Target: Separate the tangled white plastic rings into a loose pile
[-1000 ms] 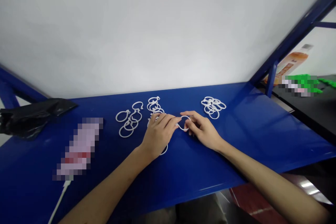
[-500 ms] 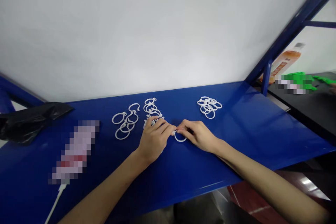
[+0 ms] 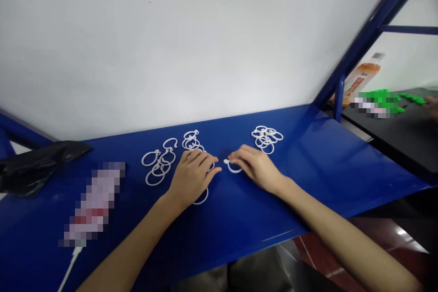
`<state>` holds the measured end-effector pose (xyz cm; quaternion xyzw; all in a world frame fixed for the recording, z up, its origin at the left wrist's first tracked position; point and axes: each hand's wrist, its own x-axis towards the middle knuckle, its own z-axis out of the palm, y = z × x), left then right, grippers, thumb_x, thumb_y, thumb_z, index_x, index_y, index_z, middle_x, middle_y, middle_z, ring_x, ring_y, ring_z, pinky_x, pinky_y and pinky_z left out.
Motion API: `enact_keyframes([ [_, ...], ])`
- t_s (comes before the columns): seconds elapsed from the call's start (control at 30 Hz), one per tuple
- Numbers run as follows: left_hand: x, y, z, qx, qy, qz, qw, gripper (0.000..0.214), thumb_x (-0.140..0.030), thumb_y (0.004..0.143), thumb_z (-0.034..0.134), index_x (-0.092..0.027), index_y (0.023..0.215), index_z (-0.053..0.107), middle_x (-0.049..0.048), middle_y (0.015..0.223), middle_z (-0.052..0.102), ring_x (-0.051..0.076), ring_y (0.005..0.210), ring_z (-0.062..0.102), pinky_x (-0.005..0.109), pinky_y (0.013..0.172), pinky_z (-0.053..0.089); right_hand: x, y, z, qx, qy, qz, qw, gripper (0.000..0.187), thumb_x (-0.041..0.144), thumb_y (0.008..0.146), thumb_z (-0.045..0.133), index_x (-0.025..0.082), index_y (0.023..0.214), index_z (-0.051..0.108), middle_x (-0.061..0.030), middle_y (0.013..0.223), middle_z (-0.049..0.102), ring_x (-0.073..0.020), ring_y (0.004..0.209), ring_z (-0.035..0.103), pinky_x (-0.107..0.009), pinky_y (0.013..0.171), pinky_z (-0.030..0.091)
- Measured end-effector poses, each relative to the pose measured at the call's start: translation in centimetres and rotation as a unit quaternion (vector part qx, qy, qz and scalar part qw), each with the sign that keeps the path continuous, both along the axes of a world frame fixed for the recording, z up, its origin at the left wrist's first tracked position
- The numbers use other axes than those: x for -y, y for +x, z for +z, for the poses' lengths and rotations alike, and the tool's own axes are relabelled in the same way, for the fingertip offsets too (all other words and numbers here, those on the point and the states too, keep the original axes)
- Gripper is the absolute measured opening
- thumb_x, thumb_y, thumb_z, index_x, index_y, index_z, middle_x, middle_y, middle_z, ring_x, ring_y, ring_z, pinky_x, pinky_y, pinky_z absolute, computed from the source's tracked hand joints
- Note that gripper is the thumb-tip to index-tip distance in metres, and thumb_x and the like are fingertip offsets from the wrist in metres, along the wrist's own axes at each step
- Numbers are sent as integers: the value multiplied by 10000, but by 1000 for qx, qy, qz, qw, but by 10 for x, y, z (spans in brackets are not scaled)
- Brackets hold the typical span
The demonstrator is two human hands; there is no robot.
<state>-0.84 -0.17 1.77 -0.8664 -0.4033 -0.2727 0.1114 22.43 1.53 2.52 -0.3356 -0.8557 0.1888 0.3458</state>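
Observation:
Between the thumb and fingers of my right hand (image 3: 256,167) is a white plastic ring (image 3: 234,171) with a small knob-like clasp, held low over the blue tabletop. My left hand (image 3: 192,174) is open, thumb apart from the fingers, above the middle pile of white rings (image 3: 190,141). The hand covers part of that pile, and a single ring (image 3: 205,197) shows below its wrist side. To the left lies a loose group of white rings (image 3: 159,167), some with their loops unclosed. A further heap of rings (image 3: 266,138) sits beyond my right hand.
On the left are a black plastic bag (image 3: 44,162) and a blurred-out flat object (image 3: 96,203) with a white cable (image 3: 70,267). A wall (image 3: 219,45) rises behind the blue table (image 3: 239,232). At right, a bottle (image 3: 359,82) and green pieces (image 3: 383,98) stand near another person's hand (image 3: 431,106).
My hands have moved apart; the left has let go of the ring and shifted left with its thumb spread. The right keeps the ring. The view has shifted slightly.

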Motion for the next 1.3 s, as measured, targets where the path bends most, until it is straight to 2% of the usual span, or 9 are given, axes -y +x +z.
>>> enact_keyframes([
  [0.1, -1, -4, 2, -5, -32, 5, 999, 116, -277, 945, 595, -198, 980, 673, 44, 960, 716, 230, 935, 611, 393, 836, 422, -18, 32, 6, -19, 86, -120, 989, 222, 286, 1006, 478, 233, 1066, 685, -88, 1007, 639, -212, 907, 634, -370, 803, 532],
  [0.2, 0, -4, 1, -5, -37, 11, 999, 129, -255, 954, 565, -192, 988, 673, 52, 976, 710, 235, 951, 604, 394, 841, 424, -37, 78, 2, -30, 121, -238, 963, 222, 288, 985, 507, 227, 1065, 705, -80, 961, 632, -203, 827, 622, -358, 744, 524],
  [0.3, 0, -2, -2, -5, -39, 6, 999, 135, -246, 955, 555, -192, 993, 673, 52, 976, 710, 241, 960, 603, 403, 852, 425, -45, 119, -12, -17, 96, -298, 950, 215, 303, 946, 566, 200, 1087, 693, -68, 940, 670, -178, 717, 615, -336, 693, 511],
  [0.4, 0, -2, -4, -4, -48, 6, 999, 144, -249, 956, 548, -188, 994, 673, 51, 986, 710, 246, 971, 603, 413, 856, 430, -42, 138, -25, -13, 47, -339, 940, 184, 333, 912, 611, 192, 994, 696, -54, 875, 705, -173, 669, 612, -325, 669, 498],
  [0.57, -3, -4, -4, 10, -79, 28, 996, 175, -192, 948, 502, -200, 997, 670, 45, 1007, 708, 230, 981, 608, 406, 865, 439, -41, 134, -32, 1, 34, -323, 946, 227, 405, 912, 593, 201, 927, 691, -61, 877, 689, -172, 655, 608, -325, 649, 495],
  [0.73, -5, -5, -5, 30, -103, 40, 993, 233, -96, 890, 474, -205, 999, 649, 44, 1022, 693, 230, 1010, 598, 409, 883, 443, -44, 132, -34, 16, 22, -303, 953, 268, 442, 914, 576, 201, 945, 688, -65, 880, 657, -178, 657, 599, -344, 645, 503],
  [1.03, -9, -13, -3, 23, -110, 35, 993, 208, -154, 937, 457, -210, 1015, 642, 46, 1042, 686, 229, 1030, 587, 435, 962, 436, -44, 132, -34, 4, 12, -312, 950, 204, 372, 903, 594, 203, 960, 692, -52, 886, 662, -171, 678, 599, -329, 660, 495],
  [1.3, -13, -22, 0, 34, -107, 42, 993, 256, -98, 892, 447, -209, 1001, 649, 44, 1026, 689, 229, 1019, 585, 447, 971, 439, -42, 133, -32, -7, 22, -340, 940, 164, 325, 904, 586, 210, 951, 693, -42, 872, 680, -167, 673, 586, -319, 671, 490],
])
